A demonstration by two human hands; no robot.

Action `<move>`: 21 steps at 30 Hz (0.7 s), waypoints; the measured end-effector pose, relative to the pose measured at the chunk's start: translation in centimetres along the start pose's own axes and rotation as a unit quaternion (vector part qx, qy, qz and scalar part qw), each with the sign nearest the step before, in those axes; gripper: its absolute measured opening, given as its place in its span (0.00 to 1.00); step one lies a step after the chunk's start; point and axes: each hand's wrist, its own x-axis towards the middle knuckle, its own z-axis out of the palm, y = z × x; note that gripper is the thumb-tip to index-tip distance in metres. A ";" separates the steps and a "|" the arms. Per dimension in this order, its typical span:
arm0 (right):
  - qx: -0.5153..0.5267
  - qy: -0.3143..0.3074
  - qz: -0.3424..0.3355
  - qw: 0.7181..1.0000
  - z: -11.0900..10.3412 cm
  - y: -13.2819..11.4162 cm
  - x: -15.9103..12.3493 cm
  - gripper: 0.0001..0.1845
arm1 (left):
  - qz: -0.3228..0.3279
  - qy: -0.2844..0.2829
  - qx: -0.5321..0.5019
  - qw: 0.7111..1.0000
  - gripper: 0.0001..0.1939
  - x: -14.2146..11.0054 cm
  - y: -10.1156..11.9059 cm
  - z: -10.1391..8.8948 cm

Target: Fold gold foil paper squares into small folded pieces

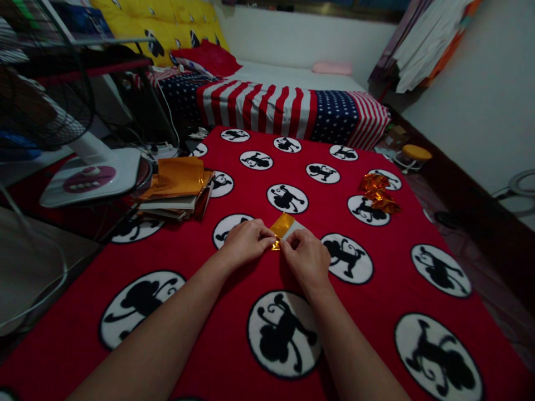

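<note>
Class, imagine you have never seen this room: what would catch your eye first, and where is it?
First, the red blanket with black monkey figures in white circles, filling the foreground. At its middle, the left hand and right hand pinch a small gold foil sheet between the fingertips. A stack of gold sheets lies at the blanket's left edge, and folded gold pieces sit to the right.

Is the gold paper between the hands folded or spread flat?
Folded. The gold paper shows a white underside flap, and both hands pinch its near corner.
</note>
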 end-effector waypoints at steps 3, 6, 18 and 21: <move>0.000 0.003 -0.002 1.000 0.1 0.1 0.0 0.10 | -0.019 0.014 0.010 1.000 0.13 -0.1 0.3 0.2; -0.002 0.002 0.000 1.000 0.1 0.1 0.0 0.10 | -0.030 0.025 0.011 0.999 0.14 -0.3 0.5 0.5; 0.007 0.003 0.006 1.000 0.0 0.1 0.0 0.09 | -0.043 0.045 0.014 0.998 0.11 -0.5 0.9 0.9; 0.009 0.008 0.001 1.000 0.0 0.1 0.0 0.09 | -0.044 0.045 0.019 0.998 0.11 -0.6 1.0 0.9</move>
